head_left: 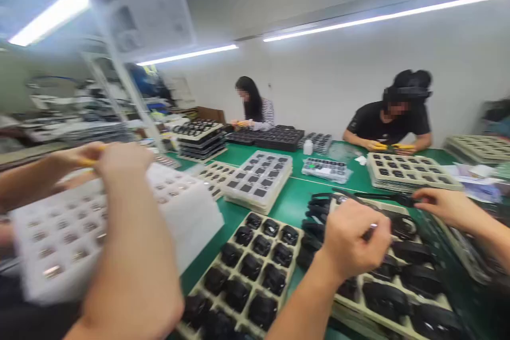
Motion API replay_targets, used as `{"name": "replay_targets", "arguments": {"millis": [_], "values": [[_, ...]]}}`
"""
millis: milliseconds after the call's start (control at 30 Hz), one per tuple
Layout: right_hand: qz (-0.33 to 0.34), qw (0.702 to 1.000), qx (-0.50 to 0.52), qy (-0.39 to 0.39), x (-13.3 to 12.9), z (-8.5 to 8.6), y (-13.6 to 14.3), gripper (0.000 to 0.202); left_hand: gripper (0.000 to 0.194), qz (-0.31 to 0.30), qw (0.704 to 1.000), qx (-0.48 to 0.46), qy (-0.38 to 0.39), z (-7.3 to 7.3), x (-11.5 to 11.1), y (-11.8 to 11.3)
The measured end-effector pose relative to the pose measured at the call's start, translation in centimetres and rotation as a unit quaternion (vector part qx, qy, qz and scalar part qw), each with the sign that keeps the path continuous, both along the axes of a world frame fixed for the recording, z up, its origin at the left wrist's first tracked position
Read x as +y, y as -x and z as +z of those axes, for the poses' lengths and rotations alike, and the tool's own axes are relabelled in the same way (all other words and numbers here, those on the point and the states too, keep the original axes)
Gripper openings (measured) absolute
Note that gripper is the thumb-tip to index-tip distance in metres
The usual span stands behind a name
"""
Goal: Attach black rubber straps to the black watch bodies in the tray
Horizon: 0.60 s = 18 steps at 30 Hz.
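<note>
Filling a compartmented tray (295,260) (cream) are black parts (252,265)

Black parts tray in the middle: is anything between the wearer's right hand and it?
Nothing visible. The right hand, closed on a small metal piece, hovers by the ring tray; the black parts tray lies open just left. A co-worker's hand is farther right.

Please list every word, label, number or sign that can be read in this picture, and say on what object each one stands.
None can be read.
Hanging sheets at upper left: printed, but too blurred to read.
White bottle on the green table: too small to tell any label.
Trays of black parts: no marking visible.
</note>
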State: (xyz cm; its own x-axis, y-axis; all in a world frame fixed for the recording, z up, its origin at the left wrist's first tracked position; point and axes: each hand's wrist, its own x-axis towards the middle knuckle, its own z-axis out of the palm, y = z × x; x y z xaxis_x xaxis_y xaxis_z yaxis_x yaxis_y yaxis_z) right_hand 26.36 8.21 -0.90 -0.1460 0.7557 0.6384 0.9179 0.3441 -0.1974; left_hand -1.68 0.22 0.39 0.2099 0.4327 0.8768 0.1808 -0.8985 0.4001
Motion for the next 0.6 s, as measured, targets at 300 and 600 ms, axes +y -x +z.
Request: {"name": "replay_targets", "arguments": {"millis": [300,600], "values": [[0.09,0.974,-0.173,-0.12,-9.4,8.9,3.0,0.022,0.029,-0.01,0.992,-0.017,0.126,1.5,1.0,1.4],[0.146,0.961,-0.059,-0.228,-13.0,7.4,8.6,0.028,0.052,-0.319,0.773,-0.074,0.543,2.4,-0.5,-1.5]]}}
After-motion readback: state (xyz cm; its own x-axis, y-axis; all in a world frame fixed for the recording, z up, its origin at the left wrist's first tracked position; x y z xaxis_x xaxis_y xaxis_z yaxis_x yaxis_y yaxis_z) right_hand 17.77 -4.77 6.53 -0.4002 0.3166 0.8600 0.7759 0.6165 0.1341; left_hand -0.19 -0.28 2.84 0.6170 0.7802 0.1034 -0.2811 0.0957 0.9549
